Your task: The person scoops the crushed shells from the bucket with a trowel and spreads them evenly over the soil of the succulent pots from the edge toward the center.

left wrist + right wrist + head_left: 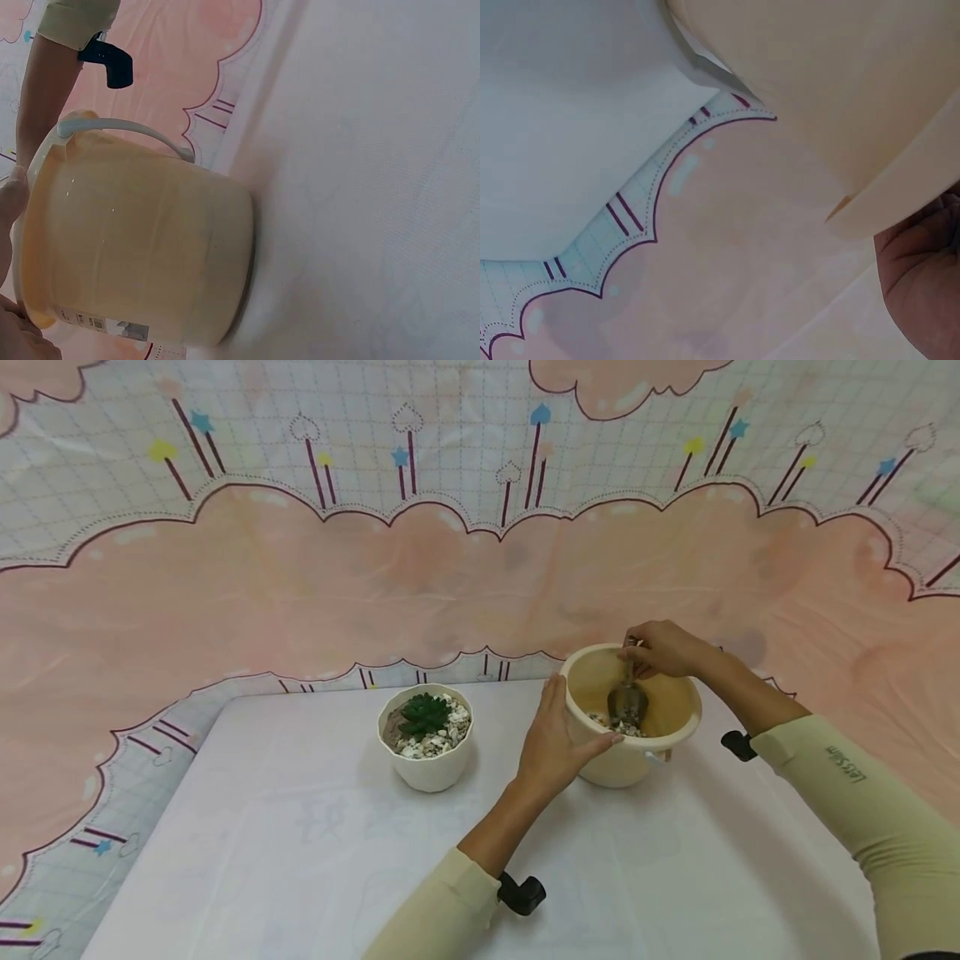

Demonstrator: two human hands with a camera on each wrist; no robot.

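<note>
A cream plastic bucket (pixel 611 768) stands on the right of the white table, some pebbles (pixel 600 720) showing inside it. My left hand (pixel 551 747) holds the bucket by its near left rim, thumb on the front edge and fingers along the side. From above, my right hand (pixel 663 649) grips the handle of a small metal scoop (pixel 628 703). The scoop's blade points down inside the bucket, at the pebbles. In the left wrist view the bucket's pale carrying handle (pixel 127 126) hangs against its side; the right wrist view hides the scoop behind the bucket wall.
Left of the bucket, a white pot (pixel 431 772) holds a green succulent (pixel 425 716) among white pebbles and brown soil. A patterned pink cloth (pixel 450 593) hangs behind the table (pixel 300 852). The bucket carries a printed label (pixel 120 328).
</note>
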